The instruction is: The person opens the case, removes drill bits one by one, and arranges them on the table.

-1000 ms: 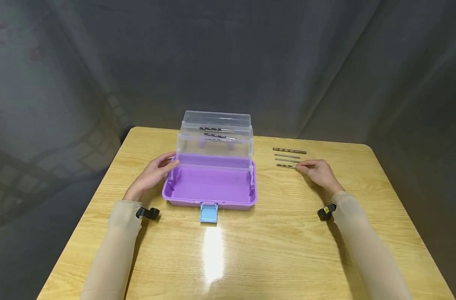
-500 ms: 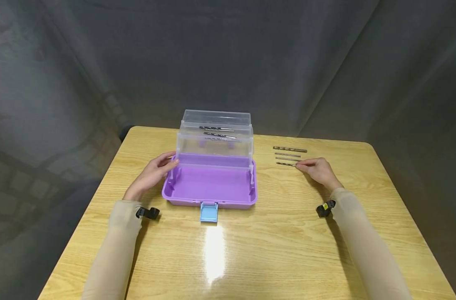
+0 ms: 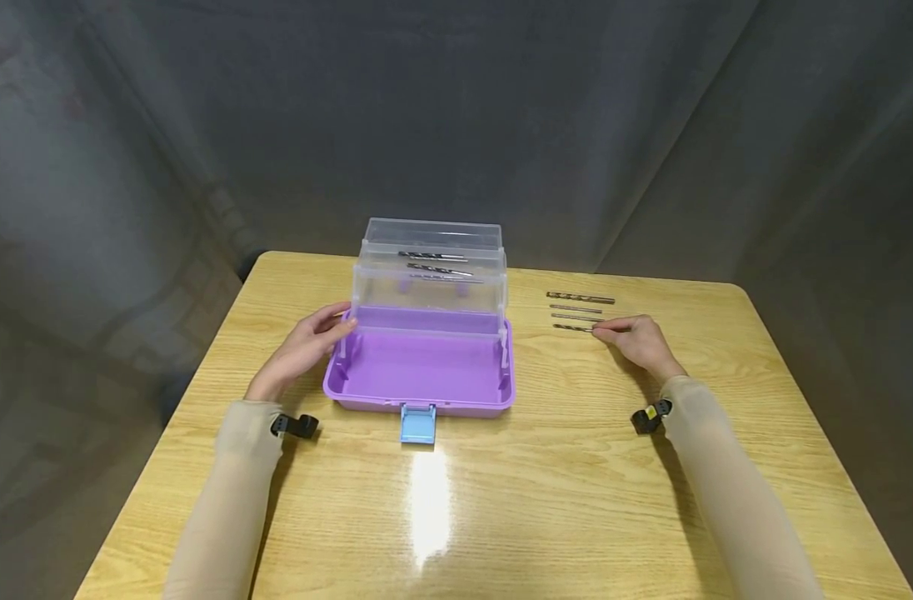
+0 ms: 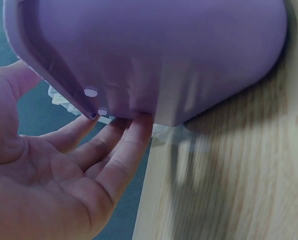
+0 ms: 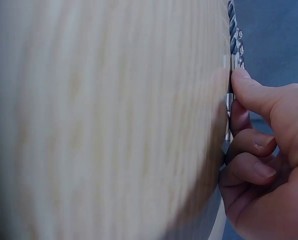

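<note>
We see almost no change over the last second. The left hand [image 3: 304,350], fingers straight, still rests against the box [image 3: 421,367] at centre frame; the right hand [image 3: 636,340] still pinches the nearest bit [image 3: 573,328] at right of centre, flat on the desk [image 3: 501,500], unlifted.

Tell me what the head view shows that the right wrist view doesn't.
Only the head view shows the purple box with its clear tiers folded out, two drill bits in them, the left hand at the box's side, and three bits in a row on the table. Only the right wrist view shows, close up, the thumb on the bit's shank and the curled fingers. Both show the right hand pinching the nearest drill bit.
</note>
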